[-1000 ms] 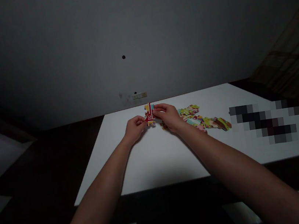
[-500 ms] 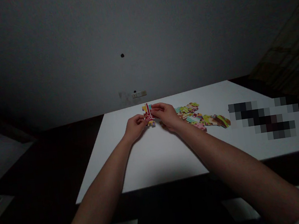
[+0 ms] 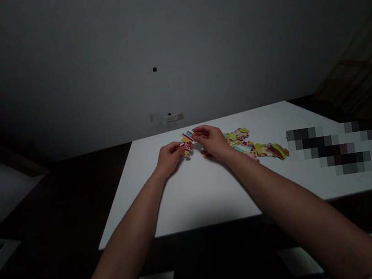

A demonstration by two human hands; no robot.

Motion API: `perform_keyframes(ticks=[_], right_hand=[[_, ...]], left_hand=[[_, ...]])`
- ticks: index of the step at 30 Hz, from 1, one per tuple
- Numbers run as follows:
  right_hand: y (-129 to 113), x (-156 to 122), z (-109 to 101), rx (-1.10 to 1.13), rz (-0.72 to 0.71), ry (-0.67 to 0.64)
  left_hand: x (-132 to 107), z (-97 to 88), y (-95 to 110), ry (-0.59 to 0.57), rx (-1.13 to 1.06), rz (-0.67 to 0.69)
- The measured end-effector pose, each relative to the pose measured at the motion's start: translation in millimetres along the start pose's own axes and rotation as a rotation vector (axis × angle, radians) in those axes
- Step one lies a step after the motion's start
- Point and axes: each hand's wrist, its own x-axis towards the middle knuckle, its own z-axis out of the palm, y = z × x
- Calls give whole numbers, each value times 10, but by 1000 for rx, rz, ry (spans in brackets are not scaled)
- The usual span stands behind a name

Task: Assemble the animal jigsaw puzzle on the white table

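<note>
Both my hands meet over the far middle of a white table [image 3: 197, 193]. My left hand [image 3: 168, 157] and my right hand [image 3: 211, 141] each pinch one side of a small joined cluster of colourful puzzle pieces [image 3: 187, 144], red, yellow and white, held just above the tabletop. Fingers of both hands are closed on it. A heap of loose bright puzzle pieces [image 3: 254, 143] lies just right of my right hand, stretching toward the table's right side.
A blurred-out dark patch [image 3: 332, 149] sits on the table's right part. A grey wall with a small outlet plate [image 3: 174, 117] rises behind the table. The floor around is dark; a woven surface [image 3: 365, 82] shows at the far right.
The held cluster has tilted from upright to leaning right, and my right hand has shifted slightly right. The view has barely drifted.
</note>
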Motion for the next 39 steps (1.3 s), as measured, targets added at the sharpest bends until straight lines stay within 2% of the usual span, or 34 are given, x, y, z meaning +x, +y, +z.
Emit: perform_keyframes(ticks=[8, 12, 18, 22, 25, 27, 30, 33, 39], right_hand=[[-31, -43, -86, -83, -12, -125], [-46, -75, -82, -139, -5, -159], [-80, -125, -14, -60, 31, -164], [-66, -127, 26, -31, 53, -149], [-48, -127, 42, -13, 84, -190], [-48, -128, 44, 18, 114, -198], [-71, -125, 31, 48, 105, -164], [-97, -118, 1, 17, 32, -191], [-113, -115, -59, -211, -101, -258]], left_hand=[[50, -36, -25, 155, -79, -56], [4, 12, 37, 71, -102, -69], [-90, 51, 117, -97, 24, -58], [-69, 48, 98, -49, 15, -78], [-31, 41, 48, 28, -3, -44], [-18, 30, 16, 38, -16, -34], [-30, 12, 1, -25, -32, -50], [-63, 6, 26, -104, -6, -56], [-91, 29, 103, -141, 96, -57]])
